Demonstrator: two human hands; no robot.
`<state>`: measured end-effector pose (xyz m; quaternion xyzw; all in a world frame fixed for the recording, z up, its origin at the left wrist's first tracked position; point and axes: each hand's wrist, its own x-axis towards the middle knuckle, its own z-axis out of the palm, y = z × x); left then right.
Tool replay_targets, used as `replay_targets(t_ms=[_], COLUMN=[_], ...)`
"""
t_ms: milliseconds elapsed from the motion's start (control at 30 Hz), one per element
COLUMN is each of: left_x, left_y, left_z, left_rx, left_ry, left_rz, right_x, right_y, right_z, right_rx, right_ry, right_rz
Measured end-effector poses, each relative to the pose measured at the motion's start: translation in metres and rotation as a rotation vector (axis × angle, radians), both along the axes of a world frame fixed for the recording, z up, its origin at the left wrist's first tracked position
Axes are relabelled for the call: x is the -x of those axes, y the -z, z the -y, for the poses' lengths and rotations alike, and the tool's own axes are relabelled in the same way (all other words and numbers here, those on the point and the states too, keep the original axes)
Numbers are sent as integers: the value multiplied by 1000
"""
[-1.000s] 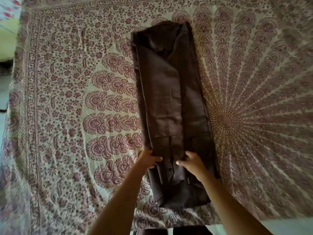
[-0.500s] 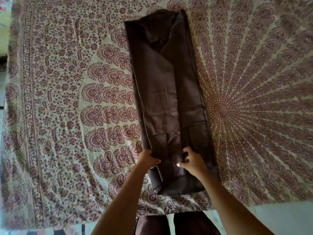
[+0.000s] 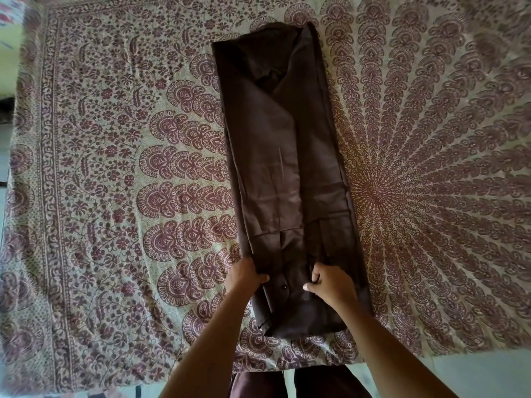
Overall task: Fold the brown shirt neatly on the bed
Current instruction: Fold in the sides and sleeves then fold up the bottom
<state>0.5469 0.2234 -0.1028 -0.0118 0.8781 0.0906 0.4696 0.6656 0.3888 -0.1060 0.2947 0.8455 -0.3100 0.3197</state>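
On the paisley bedspread (image 3: pixel 115 196), the left hand (image 3: pixel 244 278) pinches the brown shirt (image 3: pixel 287 173) at its left edge, around seven o'clock. The shirt lies as a long narrow strip (collar at twelve). The right hand (image 3: pixel 333 285) grips cloth, fingers curled.

We grip the brown shirt (image 3: pixel 284 173) near its close end, our left hand (image 3: pixel 244 278) pinching its left edge and our right hand (image 3: pixel 333 282) closed on a bunch of cloth toward its right side. A small button (image 3: pixel 285 287) sits between our two grips. Away from our hands the shirt runs as a long narrow strip, sides folded in, to the collar at the far end. Beneath it lies the patterned bedspread (image 3: pixel 115 168).
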Motion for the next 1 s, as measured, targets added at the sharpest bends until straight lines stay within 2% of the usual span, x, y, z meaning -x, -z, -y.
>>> replay_targets(t_ms=[67, 167, 400, 533, 733, 900, 1000], left_x=[5, 14, 21, 36, 119, 221, 282], left_y=[-8, -13, -4, -9, -19, -33, -33], left_z=[-6, -14, -12, -15, -45, -80, -96], left_rx=[50, 17, 75, 130, -73, -369, -510], left_ry=[15, -59, -30, 10, -113, -260, -361], left_rz=[-88, -162, -120, -176, -376, -515, -587], right_x=[5, 14, 31, 41, 110, 200, 251], right_y=[-3, -6, -6, -11, -16, -13, -16], right_z=[-1, -6, -6, -14, -41, -70, -86], right_rx=[-38, -59, -94, -105, -204, -236, -255], right_ry=[-26, 44, -33, -99, -82, -66, -124], right_rz=[-27, -90, 23, -53, -339, -591, -656])
